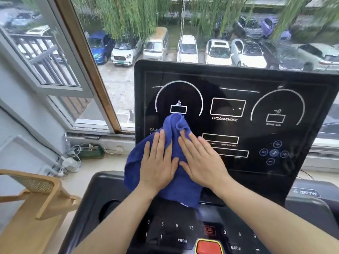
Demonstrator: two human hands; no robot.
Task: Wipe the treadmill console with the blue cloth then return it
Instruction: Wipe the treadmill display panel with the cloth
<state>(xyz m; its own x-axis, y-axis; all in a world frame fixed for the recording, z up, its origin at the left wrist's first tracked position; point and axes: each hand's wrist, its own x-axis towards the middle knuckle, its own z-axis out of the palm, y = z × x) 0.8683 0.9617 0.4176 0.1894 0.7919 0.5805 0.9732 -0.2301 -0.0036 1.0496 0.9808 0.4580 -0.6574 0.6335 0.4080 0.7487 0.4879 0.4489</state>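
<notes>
Console (238, 85), black and upright, wears the cloth (136, 167) on its lower left face, blue folds draping past the bottom edge, while left grip (157, 165) and right grip (201, 162), both released, press it flat with straight fingers.

We've got both hands flat on the blue cloth (176, 143), left hand (158, 162) beside right hand (200, 162), thumbs touching, pressing it against the lower left of the black treadmill console (238, 110).
</notes>
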